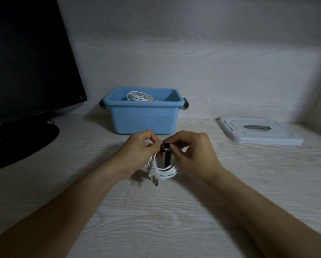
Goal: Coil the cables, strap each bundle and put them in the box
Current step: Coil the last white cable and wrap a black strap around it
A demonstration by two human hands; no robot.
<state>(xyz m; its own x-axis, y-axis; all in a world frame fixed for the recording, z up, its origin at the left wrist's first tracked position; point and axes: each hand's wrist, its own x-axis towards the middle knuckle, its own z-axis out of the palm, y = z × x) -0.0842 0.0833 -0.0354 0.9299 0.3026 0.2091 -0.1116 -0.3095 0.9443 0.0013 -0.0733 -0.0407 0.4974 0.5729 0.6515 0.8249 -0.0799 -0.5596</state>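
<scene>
A coiled white cable (167,171) with a two-pin plug (153,176) hanging at its lower left is held just above the wooden table, in front of the blue box (143,119). A black strap (167,155) loops over the top of the coil and runs down its front. My left hand (137,151) grips the coil's top from the left. My right hand (192,151) pinches the strap at the top of the coil. Inside the blue box lies another white cable bundle (139,95) with a yellow tie.
A black monitor (29,62) on its stand fills the left side. The box's white lid (258,132) lies flat at the right. A wooden wall stands close behind the box. Bare tabletop (156,220) stretches between my forearms.
</scene>
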